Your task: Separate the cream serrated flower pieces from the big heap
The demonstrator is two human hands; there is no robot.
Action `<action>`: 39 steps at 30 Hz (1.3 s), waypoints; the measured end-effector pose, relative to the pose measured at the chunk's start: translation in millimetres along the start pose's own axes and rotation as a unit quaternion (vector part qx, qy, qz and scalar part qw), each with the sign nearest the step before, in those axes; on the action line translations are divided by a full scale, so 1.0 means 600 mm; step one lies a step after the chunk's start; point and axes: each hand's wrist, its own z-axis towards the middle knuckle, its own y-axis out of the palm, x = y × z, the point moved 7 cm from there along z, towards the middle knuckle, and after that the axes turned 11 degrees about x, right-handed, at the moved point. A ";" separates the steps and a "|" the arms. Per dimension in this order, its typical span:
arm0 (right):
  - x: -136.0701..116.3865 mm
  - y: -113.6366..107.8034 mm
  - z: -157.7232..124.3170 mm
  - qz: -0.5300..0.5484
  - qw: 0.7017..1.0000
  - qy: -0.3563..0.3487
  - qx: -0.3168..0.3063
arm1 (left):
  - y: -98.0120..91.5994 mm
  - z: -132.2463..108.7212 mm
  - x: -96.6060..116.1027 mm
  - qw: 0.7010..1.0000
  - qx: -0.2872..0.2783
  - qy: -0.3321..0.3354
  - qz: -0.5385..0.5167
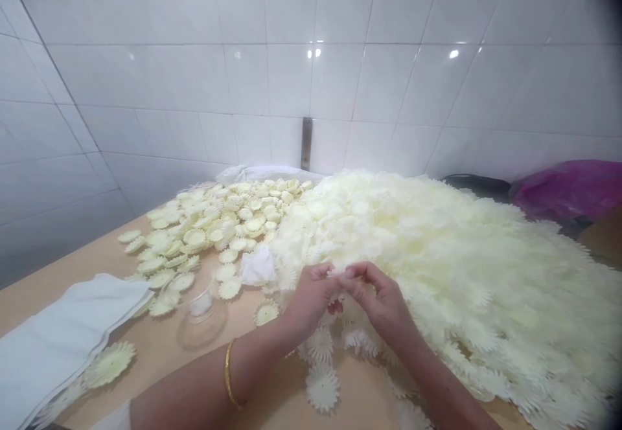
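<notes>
Grip to grip, my left grip (pixel 310 295) and right grip (pixel 381 298) pinch a pale scalloped piece (pixel 335 274) just below frame centre.

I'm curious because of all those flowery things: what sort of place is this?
Probably a craft workroom: there's a heap of pale flower-shaped pieces, toothed discs beside it, and a tan table by a tiled wall.

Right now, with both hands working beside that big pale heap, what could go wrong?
The left forearm is near the clear container, so a careless sideways move might knock it. The right forearm lies alongside the heap of frilly flowers and could drag some out of place. Between the left hand and right hand, a small pale piece, mostly hidden, might bend if pinched too hard.
</notes>
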 end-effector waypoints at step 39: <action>-0.004 -0.065 0.013 -0.247 0.934 -0.117 0.228 | 0.020 -0.003 0.004 0.996 -0.086 0.009 -0.021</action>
